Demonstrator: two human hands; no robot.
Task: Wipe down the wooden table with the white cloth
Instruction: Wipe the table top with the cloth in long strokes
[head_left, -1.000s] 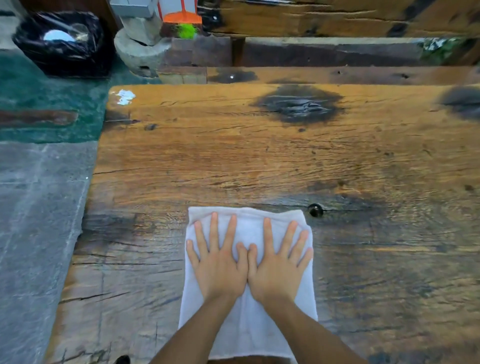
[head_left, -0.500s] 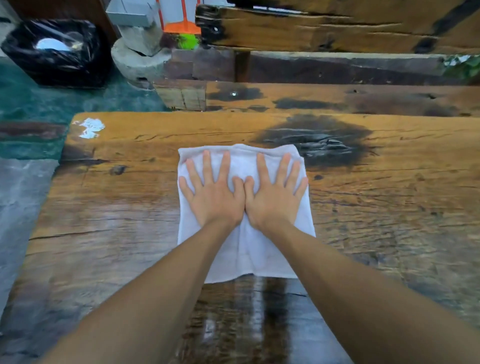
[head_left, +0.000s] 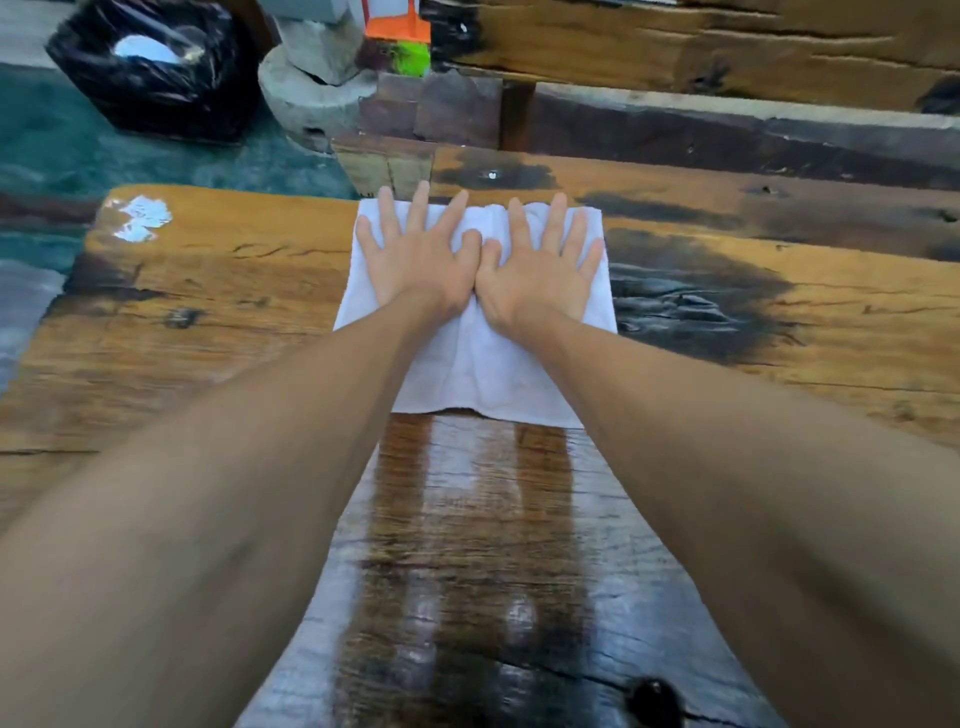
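The white cloth (head_left: 483, 364) lies flat on the wooden table (head_left: 208, 322), its far edge at the table's far edge. My left hand (head_left: 421, 254) and my right hand (head_left: 537, 265) press on it side by side, fingers straight and spread, thumbs touching. The fingertips of my left hand reach just past the cloth's far edge. Both arms stretch far forward. Behind the cloth, toward me, a wet shiny streak (head_left: 467, 545) runs down the wood.
A white smear (head_left: 140, 218) marks the table's far left corner, and a dark burnt patch (head_left: 691, 301) lies right of the cloth. Beyond the table stand a wooden bench (head_left: 727, 192), a black bin bag (head_left: 150, 67) and a stone base (head_left: 311, 93).
Both hands have pushed the cloth away from me, from near the front of the table to its far edge, leaving a wet streak behind it.
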